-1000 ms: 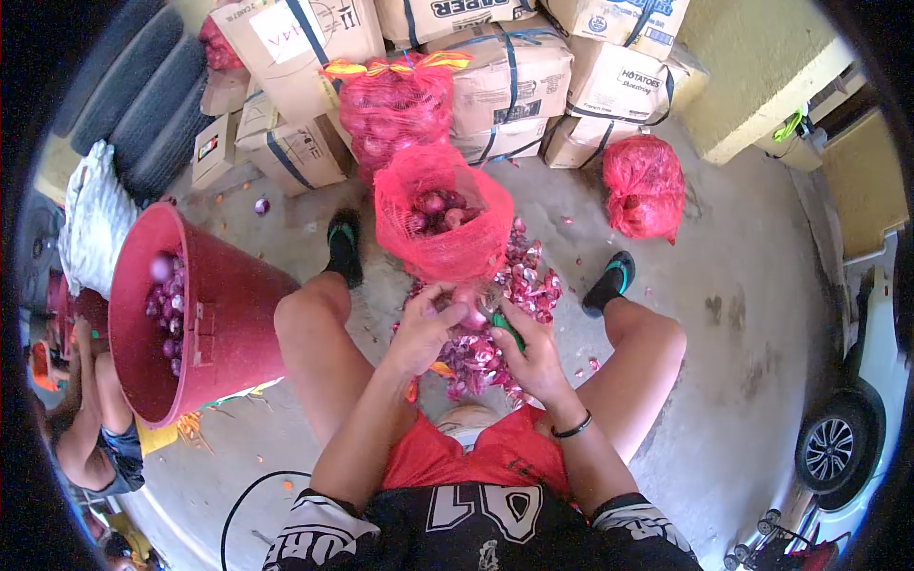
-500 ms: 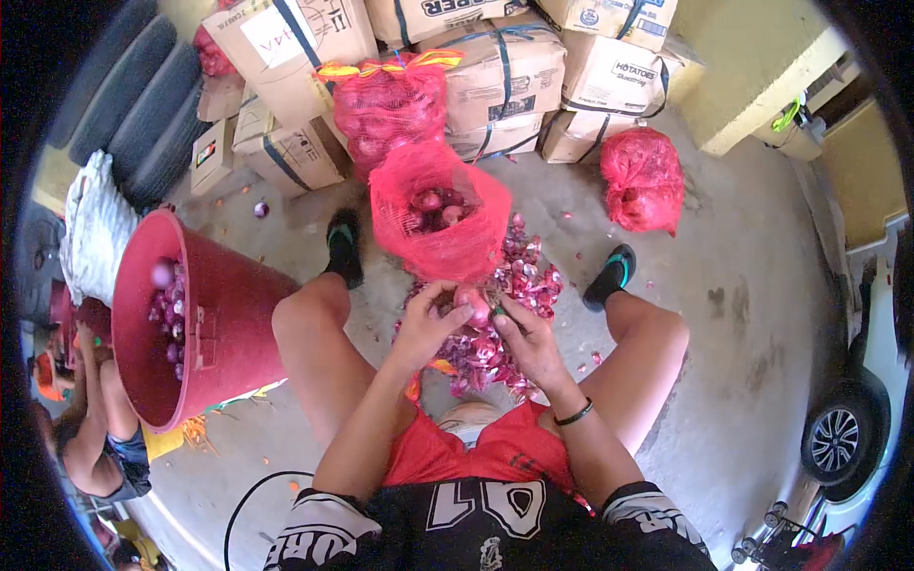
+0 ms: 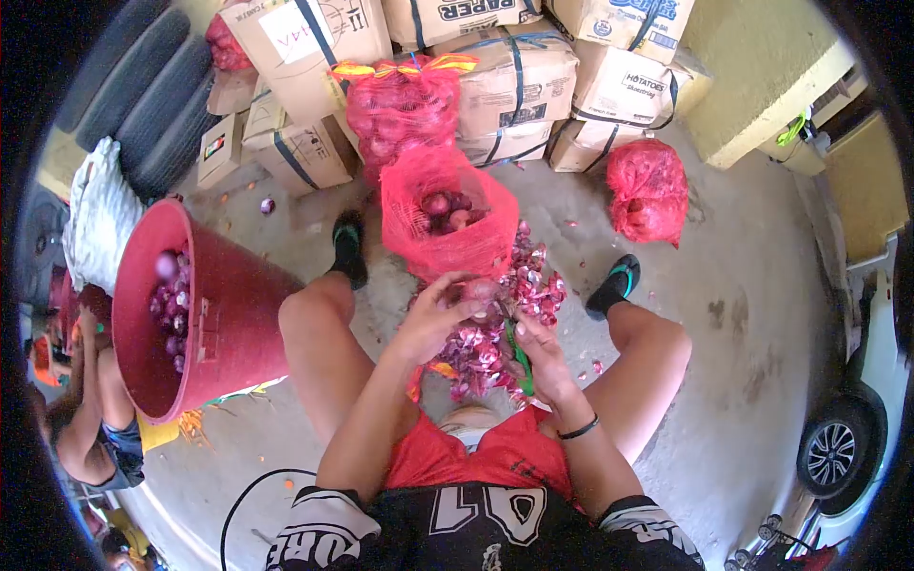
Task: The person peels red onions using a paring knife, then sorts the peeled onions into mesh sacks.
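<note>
My left hand (image 3: 440, 312) is closed round a red onion (image 3: 479, 291) above the pile of skins. Close beside it, my right hand (image 3: 541, 354) grips a small knife with a green handle (image 3: 520, 360); its blade is hard to make out and points toward the onion. Onion skins (image 3: 486, 357) lie heaped on the floor below both hands. Just beyond, an open red mesh sack (image 3: 405, 233) holds several red onions (image 3: 447, 209).
A large red tub (image 3: 228, 324) with onions inside tilts toward me at the left. Tied mesh sacks (image 3: 405, 109) (image 3: 647, 190) stand near stacked cartons (image 3: 519, 81). Tyres (image 3: 143, 86) are at far left, a co-worker (image 3: 90, 419) below them, a car wheel (image 3: 838, 452) at right.
My right hand has drawn slightly down and away from the onion, showing more of the green handle. My left hand has turned the onion and raised it a little. The view has shifted slightly.
</note>
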A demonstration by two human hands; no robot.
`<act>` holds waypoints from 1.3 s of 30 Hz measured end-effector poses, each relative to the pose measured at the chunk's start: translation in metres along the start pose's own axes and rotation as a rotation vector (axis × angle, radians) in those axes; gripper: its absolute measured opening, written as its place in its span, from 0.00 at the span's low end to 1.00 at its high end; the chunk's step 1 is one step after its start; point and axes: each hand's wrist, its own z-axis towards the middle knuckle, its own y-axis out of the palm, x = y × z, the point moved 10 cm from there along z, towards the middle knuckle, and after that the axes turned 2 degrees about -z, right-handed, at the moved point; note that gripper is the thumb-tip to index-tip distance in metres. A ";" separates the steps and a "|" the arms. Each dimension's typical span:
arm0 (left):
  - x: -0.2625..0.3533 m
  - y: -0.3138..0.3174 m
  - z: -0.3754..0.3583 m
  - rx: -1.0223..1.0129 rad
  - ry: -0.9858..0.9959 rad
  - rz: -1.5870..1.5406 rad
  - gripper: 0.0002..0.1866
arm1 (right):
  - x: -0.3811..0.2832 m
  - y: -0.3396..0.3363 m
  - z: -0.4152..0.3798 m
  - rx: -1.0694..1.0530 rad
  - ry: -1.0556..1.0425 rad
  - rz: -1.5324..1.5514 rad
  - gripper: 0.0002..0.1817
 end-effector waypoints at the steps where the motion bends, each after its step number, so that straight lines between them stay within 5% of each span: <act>1: -0.003 0.006 -0.002 -0.027 -0.041 -0.075 0.25 | -0.002 0.000 -0.001 -0.018 0.009 0.009 0.23; 11: -0.014 0.019 -0.004 -0.152 -0.078 -0.049 0.25 | -0.012 -0.055 0.011 0.282 -0.028 -0.017 0.27; 20: -0.002 0.012 -0.006 -0.067 -0.034 -0.205 0.27 | -0.022 -0.044 0.006 0.194 -0.128 -1.047 0.28; 26: 0.001 -0.002 -0.007 0.031 0.128 -0.066 0.30 | -0.060 0.021 -0.012 0.067 -0.538 -0.948 0.29; 29: 0.007 0.004 -0.009 0.022 0.130 0.150 0.28 | -0.053 0.023 -0.007 0.069 -0.443 -0.939 0.32; 33: 0.004 0.007 -0.010 0.000 0.125 0.054 0.27 | -0.048 0.021 -0.008 0.044 -0.286 -0.886 0.34; 39: 0.001 0.003 -0.008 0.033 0.137 0.102 0.28 | -0.059 0.026 -0.006 0.091 -0.561 -0.965 0.34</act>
